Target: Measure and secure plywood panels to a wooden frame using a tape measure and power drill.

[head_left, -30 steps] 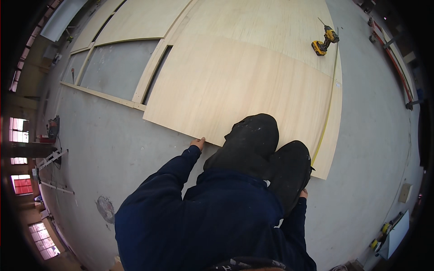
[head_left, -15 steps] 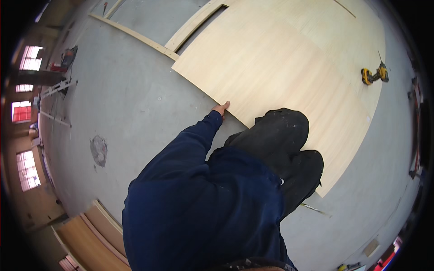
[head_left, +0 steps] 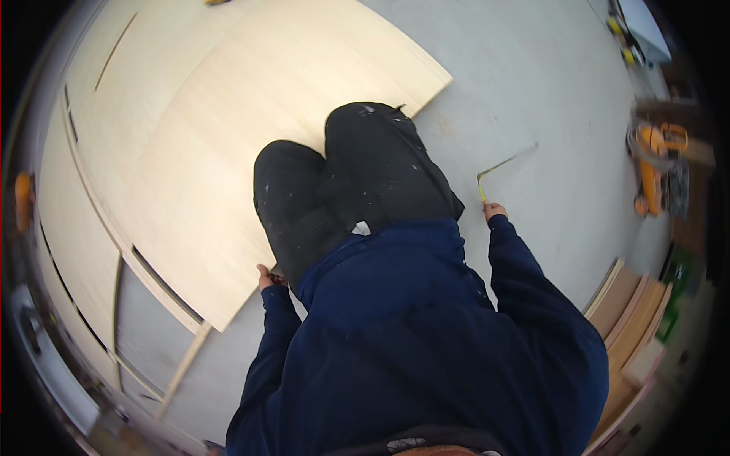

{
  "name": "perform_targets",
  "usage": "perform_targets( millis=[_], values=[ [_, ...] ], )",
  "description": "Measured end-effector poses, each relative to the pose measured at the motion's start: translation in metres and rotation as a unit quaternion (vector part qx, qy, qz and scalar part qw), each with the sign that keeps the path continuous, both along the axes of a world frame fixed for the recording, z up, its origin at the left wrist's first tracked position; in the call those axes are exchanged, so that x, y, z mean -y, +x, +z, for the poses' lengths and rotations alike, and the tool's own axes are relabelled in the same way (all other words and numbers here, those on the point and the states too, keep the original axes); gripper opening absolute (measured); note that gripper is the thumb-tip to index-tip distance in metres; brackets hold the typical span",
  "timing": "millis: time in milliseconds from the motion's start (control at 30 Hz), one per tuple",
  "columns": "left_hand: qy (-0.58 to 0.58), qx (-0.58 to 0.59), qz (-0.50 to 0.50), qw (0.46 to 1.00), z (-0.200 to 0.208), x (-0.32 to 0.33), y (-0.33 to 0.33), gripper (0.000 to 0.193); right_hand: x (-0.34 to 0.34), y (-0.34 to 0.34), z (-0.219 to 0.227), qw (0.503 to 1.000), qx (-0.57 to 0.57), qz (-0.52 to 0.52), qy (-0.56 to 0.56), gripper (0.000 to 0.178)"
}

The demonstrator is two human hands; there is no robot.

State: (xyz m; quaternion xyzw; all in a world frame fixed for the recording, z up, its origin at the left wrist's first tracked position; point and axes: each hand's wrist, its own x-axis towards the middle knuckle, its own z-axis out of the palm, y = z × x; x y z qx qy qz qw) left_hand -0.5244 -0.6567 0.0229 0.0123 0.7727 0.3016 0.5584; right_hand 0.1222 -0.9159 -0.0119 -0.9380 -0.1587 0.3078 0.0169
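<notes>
A broad pale plywood sheet (head_left: 228,121) lies across a wooden frame (head_left: 184,367), with my knees over its near edge. At that edge, my left hand (head_left: 271,278) has its thumb on top and its fingers curled at the rim. Out to the right, my right hand (head_left: 495,210) grips one end of a thin yellow folding rule (head_left: 480,188). The rule is bent at a joint, and its far section, blurred, reaches away over the grey floor.
An orange power tool (head_left: 651,169) stands on the floor at the far right. Stacked boards (head_left: 630,323) lie at the lower right. Part of a yellow tool (head_left: 217,2) shows at the top edge. A dark slot (head_left: 167,285) runs beside the sheet.
The view has swung to the right. My right hand has come into sight with the folding rule, which lay on the floor before. My left hand is still at the sheet's edge.
</notes>
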Motion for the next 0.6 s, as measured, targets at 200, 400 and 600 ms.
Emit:
perform_targets(
  millis=[200, 400, 600],
  values=[
    [0.002, -0.018, -0.086, 0.996, 0.003, -0.001, -0.021, 0.052, 0.085, -0.041, 0.001, 0.966, -0.034, -0.033, -0.256, 0.055],
    [-0.006, -0.074, -0.18, 0.981, 0.007, -0.018, -0.028, 0.058, 0.085, -0.073, 0.015, 0.987, 0.023, -0.158, -0.025, 0.038],
    [-0.016, -0.107, -0.244, 0.964, 0.028, -0.052, -0.014, 0.059, 0.036, -0.076, 0.019, 0.996, -0.031, -0.07, 0.052, 0.031]
  ],
)
